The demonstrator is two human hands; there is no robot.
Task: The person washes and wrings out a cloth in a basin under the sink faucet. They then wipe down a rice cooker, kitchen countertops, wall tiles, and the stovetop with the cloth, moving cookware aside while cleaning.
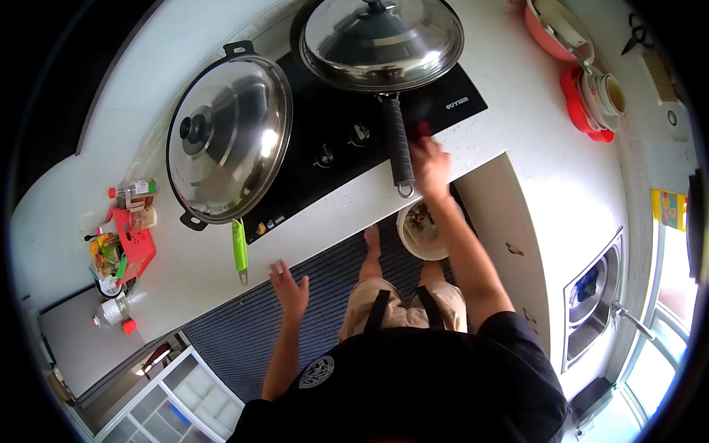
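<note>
My right hand is at the front right edge of the black gas stove, beside the dark handle of a lidded frying pan. Its fingers are closed on a small dark red thing, too blurred to name, against the stove surface. Over the floor near the counter's front edge, my left hand is held with fingers apart and nothing in it. Closest to it is a green-handled utensil, partly hidden under a wok with a steel lid.
A bucket with scraps stands on the floor by an open cabinet door. Bottles and a red basket are on the left counter. Stacked bowls sit at right, above the sink.
</note>
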